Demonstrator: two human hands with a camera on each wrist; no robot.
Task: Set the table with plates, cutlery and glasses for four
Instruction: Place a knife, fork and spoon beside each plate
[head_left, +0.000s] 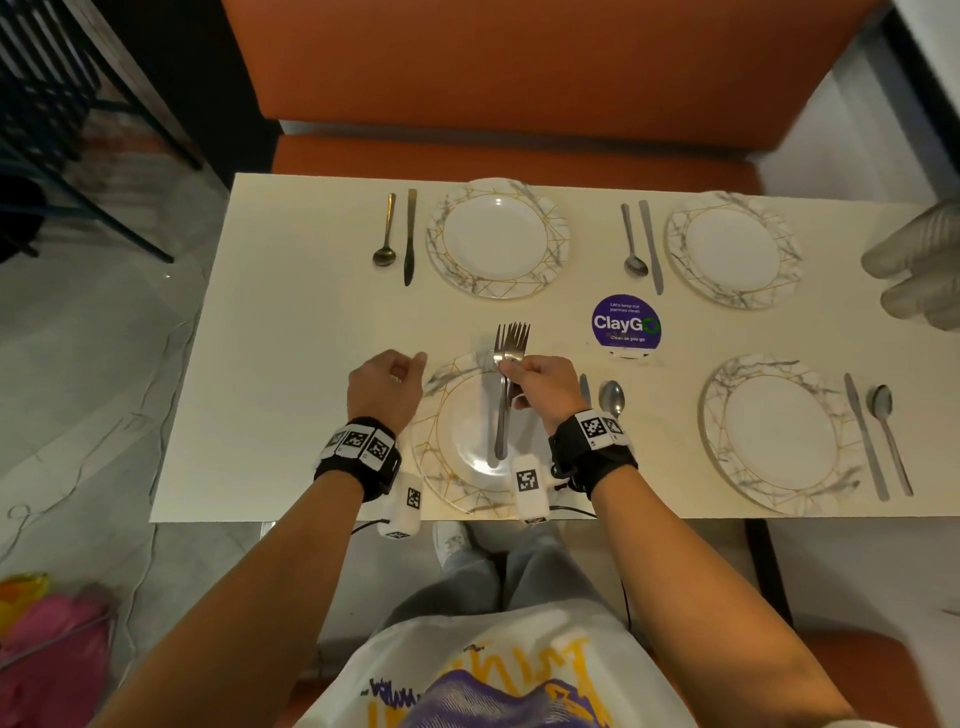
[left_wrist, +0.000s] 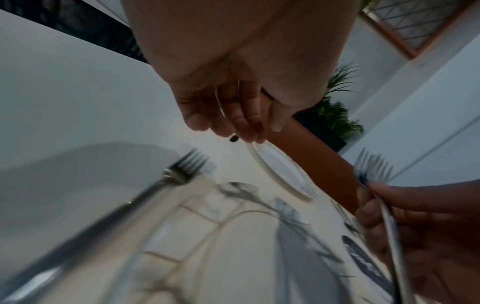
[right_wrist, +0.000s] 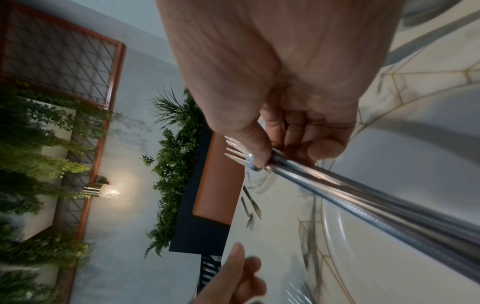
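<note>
Forks bunched in the right hand, fingers curled round them; left hand fingers relaxed, empty; sticker reads "ClayGo".

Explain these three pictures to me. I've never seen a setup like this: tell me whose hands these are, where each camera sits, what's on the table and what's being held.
No machine here: a person sets a table, wearing a head camera and two wrist cameras. The wide picture is the head view; each tilted close-up looks along one hand. On the white top lie four plates, each with a knife and a spoon beside it, plus a purple sticker. The right hand grips a bunch of forks above the nearest plate. The left hand is relaxed and holds nothing; its wrist view shows one fork lying beside that plate. A gloved hand shows at the right edge.
</note>
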